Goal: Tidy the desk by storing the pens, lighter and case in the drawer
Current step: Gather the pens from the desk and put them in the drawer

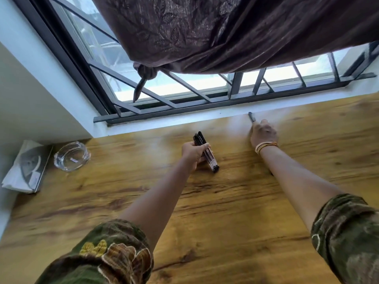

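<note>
On the desk [225, 201] we grip bundled pens [206, 154] in left hand [193, 151], right hand [263, 133] fingertips pinching a dark stick-like item [251, 116] by the sill; nothing stored yet.

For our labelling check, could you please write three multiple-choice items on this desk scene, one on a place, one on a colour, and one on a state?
1. Where is the glass ashtray?
A. By the paper packet at the desk's left end
B. Under the right arm
C. On the window sill

2. What colour is the curtain?
A. White
B. Dark brown
C. Blue

3. What is the left hand doing?
A. Lying flat and empty
B. Gripping a bundle of pens
C. Pulling the curtain

Answers: 1 A, it sits beside the packet. 2 B, the cloth is brown. 3 B, its fingers close around the pens.
</note>
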### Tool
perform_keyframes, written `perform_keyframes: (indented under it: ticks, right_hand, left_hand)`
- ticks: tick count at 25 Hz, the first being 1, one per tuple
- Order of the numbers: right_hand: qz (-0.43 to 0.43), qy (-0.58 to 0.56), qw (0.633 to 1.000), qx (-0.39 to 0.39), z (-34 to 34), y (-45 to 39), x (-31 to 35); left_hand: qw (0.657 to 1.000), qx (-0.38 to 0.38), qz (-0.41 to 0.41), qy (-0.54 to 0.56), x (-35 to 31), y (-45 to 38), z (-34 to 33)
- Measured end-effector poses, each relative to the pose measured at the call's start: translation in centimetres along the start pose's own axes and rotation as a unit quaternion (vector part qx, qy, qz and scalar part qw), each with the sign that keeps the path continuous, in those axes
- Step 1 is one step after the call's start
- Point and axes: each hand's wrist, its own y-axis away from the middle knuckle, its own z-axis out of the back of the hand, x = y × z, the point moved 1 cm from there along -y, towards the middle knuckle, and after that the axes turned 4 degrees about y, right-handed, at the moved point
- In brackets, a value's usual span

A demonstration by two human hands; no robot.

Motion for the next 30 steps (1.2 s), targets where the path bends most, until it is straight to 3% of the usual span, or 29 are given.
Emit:
perform_keyframes:
  ticks: [3,5,9,12,21,26,30]
  right_hand:
    - [0.010,-0.118,0.993,-0.001,0.6,2.0,1.1]
    - [-0.018,-0.267,0.964,0.006,1.6,4.2,2.2]
    - [-0.002,-0.443,0.883,0.153,2.5,9.8,4.6]
    - [0.031,-0.463,0.871,0.159,2.6,12.5,4.9]
    - [0.007,-0.483,0.859,0.170,4.7,16.2,0.3]
    - [-0.039,-0.463,0.878,0.117,4.7,17.7,-2.1]
    - [-0.089,-0.489,0.862,0.097,4.9,18.5,-3.7]
  left_hand:
    - [1.000,-0.004,-0.004,-0.007,0.1,0.6,-0.1]
    - [1.000,-0.008,-0.004,0.019,0.0,1.4,-0.1]
    - [0.998,-0.016,0.005,0.058,0.3,3.2,-0.3]
    - [0.999,-0.005,0.003,0.054,0.9,4.7,-0.6]
    - [0.998,0.060,0.024,0.015,3.2,8.3,-3.1]
    - [0.994,0.099,0.042,-0.004,4.4,9.5,-4.9]
    - [0.991,0.125,0.050,-0.020,5.2,10.4,-6.1]
